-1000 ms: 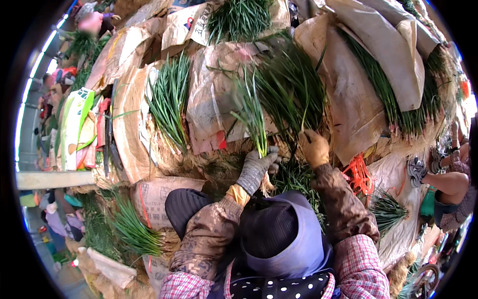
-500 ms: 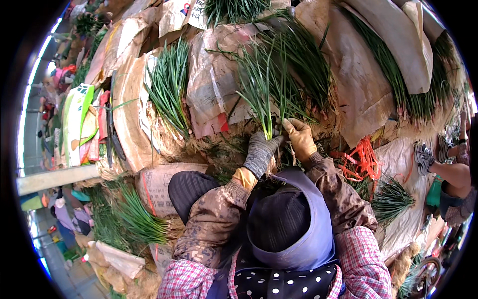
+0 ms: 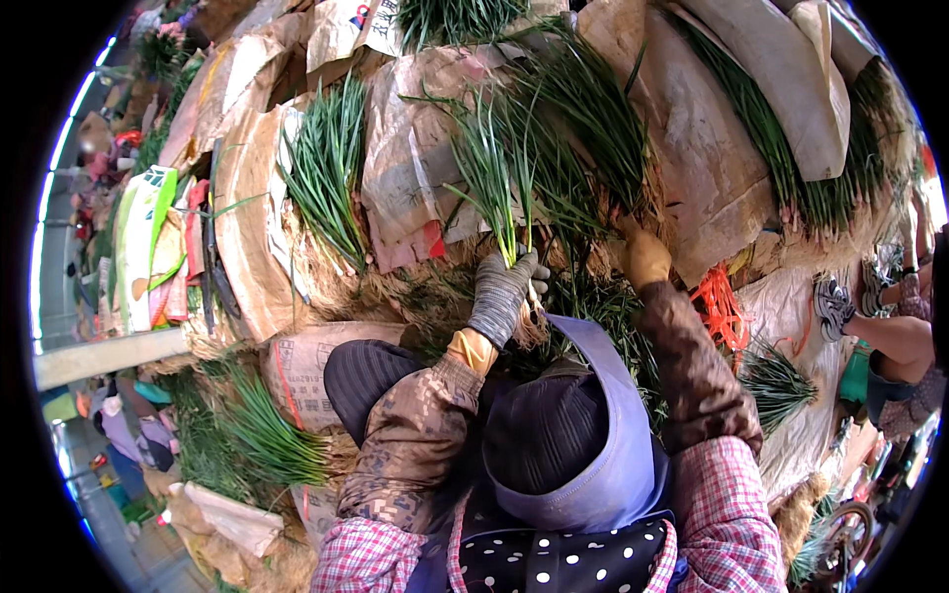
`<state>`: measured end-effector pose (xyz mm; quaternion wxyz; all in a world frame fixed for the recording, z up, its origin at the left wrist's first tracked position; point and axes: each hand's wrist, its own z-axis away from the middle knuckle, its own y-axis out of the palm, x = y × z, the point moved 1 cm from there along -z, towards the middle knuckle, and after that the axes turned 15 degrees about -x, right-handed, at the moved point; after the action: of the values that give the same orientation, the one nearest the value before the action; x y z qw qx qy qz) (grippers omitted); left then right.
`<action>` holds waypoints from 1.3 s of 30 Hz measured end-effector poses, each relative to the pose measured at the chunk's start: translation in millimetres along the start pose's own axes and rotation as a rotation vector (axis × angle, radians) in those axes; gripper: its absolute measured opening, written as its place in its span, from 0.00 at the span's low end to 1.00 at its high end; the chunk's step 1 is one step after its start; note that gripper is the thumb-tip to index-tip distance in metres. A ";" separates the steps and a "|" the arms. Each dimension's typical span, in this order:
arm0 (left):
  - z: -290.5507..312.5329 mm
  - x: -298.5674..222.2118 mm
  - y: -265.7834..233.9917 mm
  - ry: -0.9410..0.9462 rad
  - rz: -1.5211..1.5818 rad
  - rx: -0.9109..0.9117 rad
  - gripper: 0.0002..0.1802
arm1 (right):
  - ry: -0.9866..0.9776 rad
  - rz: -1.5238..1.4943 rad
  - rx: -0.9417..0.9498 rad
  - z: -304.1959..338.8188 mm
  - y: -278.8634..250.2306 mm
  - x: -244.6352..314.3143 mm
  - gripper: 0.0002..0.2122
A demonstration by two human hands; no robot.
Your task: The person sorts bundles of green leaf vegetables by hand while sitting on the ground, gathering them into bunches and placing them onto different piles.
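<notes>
My left hand (image 3: 501,287), in a grey knit glove, is closed around a small bunch of green onions (image 3: 506,203). Their leaves point up and away, and pale roots hang below the fist. To its right, my right hand (image 3: 647,257), in a yellowish glove, reaches to the root end of a larger pile of green onions (image 3: 603,119). Its fingertips are lost among the roots, so whether they grip anything cannot be made out. More loose greens (image 3: 603,306) lie between my two forearms.
Brown sacking (image 3: 707,148) covers and separates the onion piles. Another bunch (image 3: 326,178) lies at left, one more (image 3: 272,430) at lower left. Orange-red plastic ties (image 3: 722,311) lie right of my right forearm. A person's bare leg and shoe (image 3: 833,308) are at far right.
My right hand has left the bunch and moved right to the roots of the larger pile. My left hand keeps the bunch, slightly left of before.
</notes>
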<state>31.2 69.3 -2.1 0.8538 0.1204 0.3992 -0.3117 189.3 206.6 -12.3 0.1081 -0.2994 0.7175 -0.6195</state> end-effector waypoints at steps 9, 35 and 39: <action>11.7 3.3 1.1 0.019 -0.045 0.219 0.12 | 0.703 -1.166 0.450 -4.5 -16.6 50.3 0.09; 10.0 -2.1 -26.3 0.051 0.062 0.001 0.12 | 0.147 -0.104 0.724 118.2 9.6 9.6 0.12; 13.8 -11.3 -19.0 0.050 -0.101 -0.048 0.12 | 0.123 -0.307 0.253 93.2 32.5 21.2 0.14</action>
<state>22.1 53.2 16.2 0.8293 0.0873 0.4333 -0.3418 211.8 119.6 -58.2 0.0050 -0.3509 0.5852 -0.7310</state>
